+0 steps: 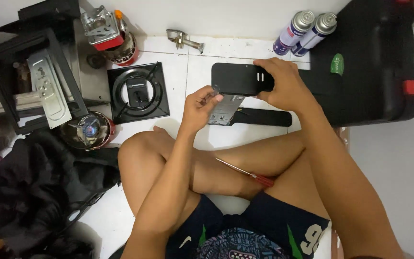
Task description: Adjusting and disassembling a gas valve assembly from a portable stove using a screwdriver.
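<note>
The person sits cross-legged on a white tiled floor (202,72), w/ both hands raised in front of the knees. The right hand (286,86) grips the right end of a black rounded cover (238,79), fingers closed over its top edge & thumb under it, so the cover is held flat above the floor. The left hand (200,105) is pinching the lower left corner of a small grey metal plate (226,108) that hangs just under the cover; thumb & fingertips are pressed together on it. If the plate is fixed to the cover or only touching it, I cannot tell.

Just beside the plate, to the right and below the right hand, a long black flat piece (267,116) lies on the tiles. A screwdriver (247,173) w/ red handle rests on the crossed legs, the thin shaft pointing up-left.

Left of the hands, a black square burner frame (139,92) lies flat on the floor. Farther left there is an opened black stove body (25,81) w/ a silver metal part inside, and near it two round red-rimmed parts (89,130). At the far wall, a small metal fitting (184,40) lies alone. On the right, two purple gas cans (305,31) lie side by side, touching a big black carry case (365,62) w/ red latches. Dark cloth (34,192) is piled at lower left.
</note>
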